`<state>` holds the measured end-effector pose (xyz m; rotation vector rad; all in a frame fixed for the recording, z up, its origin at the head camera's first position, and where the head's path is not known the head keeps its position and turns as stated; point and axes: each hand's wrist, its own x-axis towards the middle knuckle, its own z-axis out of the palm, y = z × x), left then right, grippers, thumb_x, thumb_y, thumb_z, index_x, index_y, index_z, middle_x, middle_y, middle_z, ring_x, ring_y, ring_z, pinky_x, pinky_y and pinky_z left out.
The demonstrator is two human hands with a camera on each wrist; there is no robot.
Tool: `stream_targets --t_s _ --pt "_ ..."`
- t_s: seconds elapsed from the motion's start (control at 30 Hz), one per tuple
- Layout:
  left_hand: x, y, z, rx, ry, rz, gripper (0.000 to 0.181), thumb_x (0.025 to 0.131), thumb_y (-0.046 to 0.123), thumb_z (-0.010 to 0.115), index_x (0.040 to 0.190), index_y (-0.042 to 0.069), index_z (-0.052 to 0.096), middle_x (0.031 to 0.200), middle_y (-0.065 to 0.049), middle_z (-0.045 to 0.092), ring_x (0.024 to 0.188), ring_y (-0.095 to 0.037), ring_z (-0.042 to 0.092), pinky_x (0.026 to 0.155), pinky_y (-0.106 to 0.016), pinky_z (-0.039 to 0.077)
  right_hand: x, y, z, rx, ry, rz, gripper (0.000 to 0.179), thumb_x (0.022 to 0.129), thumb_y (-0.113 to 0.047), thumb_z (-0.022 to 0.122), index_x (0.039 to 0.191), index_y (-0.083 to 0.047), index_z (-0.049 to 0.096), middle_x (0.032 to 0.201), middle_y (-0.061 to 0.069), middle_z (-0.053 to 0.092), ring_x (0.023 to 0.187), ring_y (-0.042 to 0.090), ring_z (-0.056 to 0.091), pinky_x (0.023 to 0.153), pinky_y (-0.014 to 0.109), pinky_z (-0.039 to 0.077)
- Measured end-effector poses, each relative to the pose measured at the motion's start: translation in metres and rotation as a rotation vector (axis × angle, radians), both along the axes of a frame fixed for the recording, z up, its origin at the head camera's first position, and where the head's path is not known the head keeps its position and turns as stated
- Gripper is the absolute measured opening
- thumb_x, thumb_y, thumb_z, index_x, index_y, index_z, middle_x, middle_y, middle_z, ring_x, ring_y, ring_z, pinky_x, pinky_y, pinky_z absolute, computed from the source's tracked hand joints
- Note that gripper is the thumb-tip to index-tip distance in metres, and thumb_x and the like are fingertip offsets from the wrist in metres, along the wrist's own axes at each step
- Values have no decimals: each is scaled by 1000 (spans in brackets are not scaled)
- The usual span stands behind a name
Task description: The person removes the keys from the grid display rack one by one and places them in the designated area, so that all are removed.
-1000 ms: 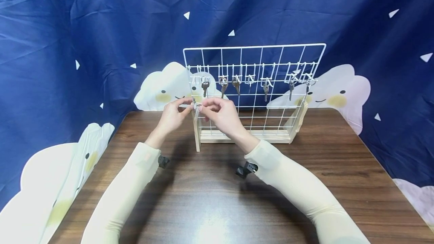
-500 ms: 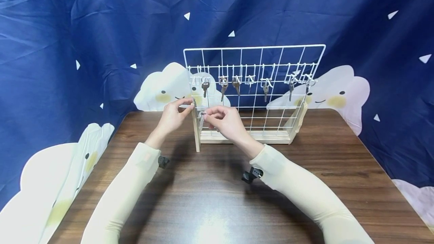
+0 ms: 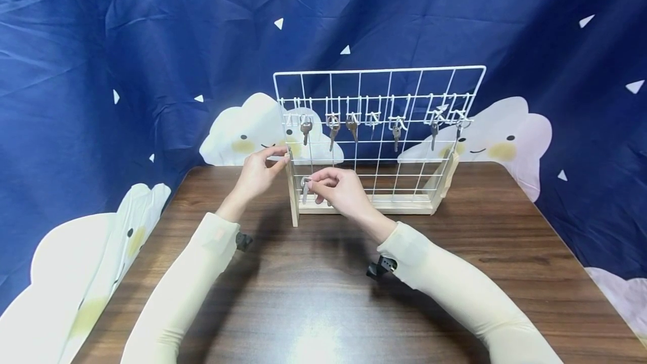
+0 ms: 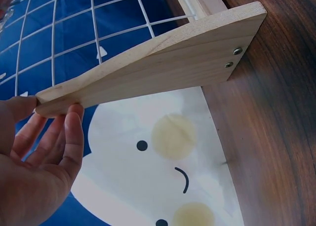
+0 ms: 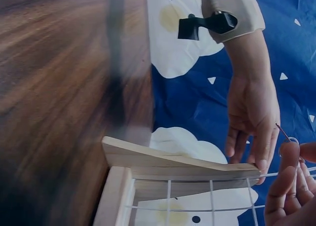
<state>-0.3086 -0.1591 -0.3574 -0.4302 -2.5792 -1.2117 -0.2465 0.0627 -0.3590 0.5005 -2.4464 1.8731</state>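
Head view, just left of centre: right hand (image 3: 340, 190) pinched a key (image 3: 305, 191) by its ring, thumb against finger, in front of the rack's (image 3: 379, 69) lower left. Left hand (image 3: 258, 176), farther left, pinched the tip of the wooden side (image 4: 148, 63), thumb on one face, fingers on the other. Hung keys (image 3: 305, 130) lined the rack's hooks above. Rack stood upright on the worktop (image 3: 323, 274), upper centre.

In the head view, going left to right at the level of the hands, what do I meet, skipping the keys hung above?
Left hand → left wooden side piece → ringed key → right hand → right wooden side piece.
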Motion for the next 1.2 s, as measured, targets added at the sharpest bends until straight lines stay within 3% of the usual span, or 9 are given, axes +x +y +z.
stream_targets --t_s 0.3,0.57,1.2 --pt "1 0 1 -9 6 0 33 97 27 67 127 12 68 123 -12 71 103 -32 73 91 -43 59 1 2 -18 41 -24 16 14 90 -21 73 97 -9 75 81 7 78 59 14 67 48 21 47" --pt "1 0 1 -6 4 -3 34 97 27 67 127 12 68 123 -12 71 102 -32 73 90 -43 59 2 0 -25 -6 -104 33 14 90 -14 72 100 -3 73 86 15 78 56 11 65 48 22 48" --pt "0 0 1 -10 5 2 34 97 28 67 126 12 68 123 -12 71 104 -33 73 91 -44 59 3 -2 -56 -19 -192 55 14 88 -7 71 100 1 72 83 14 78 54 10 65 47 24 48"
